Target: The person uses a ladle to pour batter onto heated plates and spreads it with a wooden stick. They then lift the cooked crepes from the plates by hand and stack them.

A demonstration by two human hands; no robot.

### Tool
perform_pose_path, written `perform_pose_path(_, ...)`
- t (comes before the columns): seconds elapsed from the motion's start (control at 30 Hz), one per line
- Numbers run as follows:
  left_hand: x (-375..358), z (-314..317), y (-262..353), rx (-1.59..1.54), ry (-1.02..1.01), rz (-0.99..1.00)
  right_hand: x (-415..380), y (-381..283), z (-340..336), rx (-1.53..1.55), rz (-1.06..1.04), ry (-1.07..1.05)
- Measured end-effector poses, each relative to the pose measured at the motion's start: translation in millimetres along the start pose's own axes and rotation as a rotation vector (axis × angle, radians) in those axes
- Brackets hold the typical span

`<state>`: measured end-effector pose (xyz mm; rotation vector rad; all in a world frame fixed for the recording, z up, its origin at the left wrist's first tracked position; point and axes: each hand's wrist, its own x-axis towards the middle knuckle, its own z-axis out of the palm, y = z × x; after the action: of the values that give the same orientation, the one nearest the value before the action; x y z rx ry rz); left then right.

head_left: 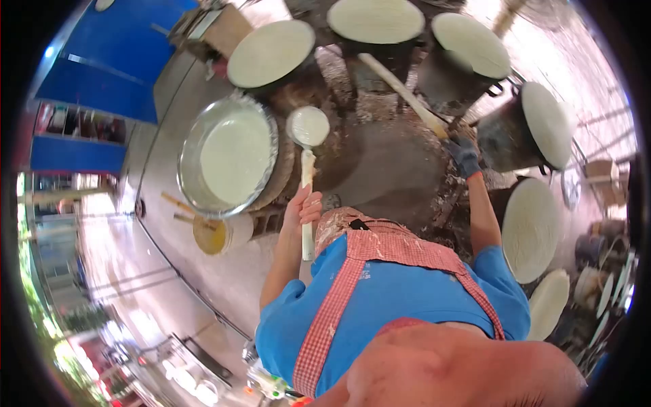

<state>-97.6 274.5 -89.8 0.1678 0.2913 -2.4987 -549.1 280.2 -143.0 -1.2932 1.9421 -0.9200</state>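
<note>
My bare left hand [302,207] is wrapped round the pale handle of a ladle [307,166]. The ladle's round bowl, filled with creamy liquid, is just right of a large metal basin [184,159] of the same pale liquid. On my right hand [464,157] is a dark grey glove, its fingers closed round the lower end of a long wooden stick [400,88]. The stick's far end lies by the pot [376,51] at the top middle. Between my hands is a brown, stained surface [386,169].
Several dark pots with pale, full tops curve round the front and right, including one pot [505,139] near my right hand. A bucket [237,230] with yellow contents stands below the basin. A blue cabinet [112,47] is at the upper left, a cardboard box [227,30] beside it.
</note>
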Motion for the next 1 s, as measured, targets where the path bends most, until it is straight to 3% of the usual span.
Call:
perform_pose_path(0.03, -23, -6, 25, 0.165, -0.030, 0.136, 37, -12, 38, 0.185, -0.054, -0.071)
perform_pose_path(0.1, -62, 14, 61, 0.500, 0.208, 0.401, 96, -50, 112, 0.063, -0.228, -0.196)
perform_pose_path(0.13, -76, 9, 88, 0.589, 0.186, 0.479, 107, -99, 143, -0.246, -0.360, -0.253)
perform_pose_path(0.2, -106, -8, 149, 0.652, 0.267, 0.485, 98, -238, 196, -0.593, -0.171, -0.453)
perform_pose_path(0.27, -105, -33, 216, 0.689, 0.295, 0.507, 108, -267, 267, -0.598, -0.701, -0.389)
perform_pose_path(0.33, -113, -104, 287, 0.652, 0.609, 0.483, 125, -269, 369, -0.997, -0.688, -0.402)
perform_pose_path(0.4, -109, -185, 357, 0.466, 1.010, 0.287, 106, -293, 409, -1.094, -0.747, -0.501)
perform_pose_path(0.43, -115, -205, 375, 0.455, 1.009, 0.282, 95, -305, 422, -1.175, -0.814, -0.578)
perform_pose_path(0.47, -114, -222, 385, 0.663, 1.085, 0.192, 94, -309, 409, -0.905, -0.909, -0.507)
perform_pose_path(0.5, -110, -235, 386, 0.867, 1.150, 0.096, 100, -302, 402, -0.929, -0.917, -0.527)
perform_pose_path(0.53, -111, -192, 359, 0.930, 1.161, 0.298, 102, -290, 397, -0.928, -0.652, -0.587)
perform_pose_path(0.57, -115, -197, 359, 0.923, 1.166, 0.273, 93, -276, 396, -0.907, -0.368, -0.626)
perform_pose_path(0.63, -96, -194, 367, 0.325, 1.049, 0.064, 63, -229, 401, -0.770, -0.372, -0.656)
perform_pose_path(0.67, -88, -178, 371, 0.345, 1.041, 0.055, 44, -239, 398, -0.791, -0.289, -0.629)
perform_pose_path(0.73, -95, -120, 350, -0.489, 0.762, 0.034, -12, -246, 385, -0.798, -0.173, -0.609)
perform_pose_path(0.77, -102, -91, 344, -0.476, 0.765, 0.033, -29, -246, 379, -0.749, -0.142, -0.592)
perform_pose_path(0.83, -114, -25, 338, -0.357, 0.523, 0.040, -35, -249, 370, -0.689, -0.140, -0.557)
perform_pose_path(0.9, -129, 51, 323, -0.035, 0.451, 0.205, -45, -279, 356, -0.529, -0.265, -0.385)
perform_pose_path(1.0, -155, 163, 304, 0.182, 0.441, 0.381, -29, -330, 341, -0.508, -0.476, -0.129)
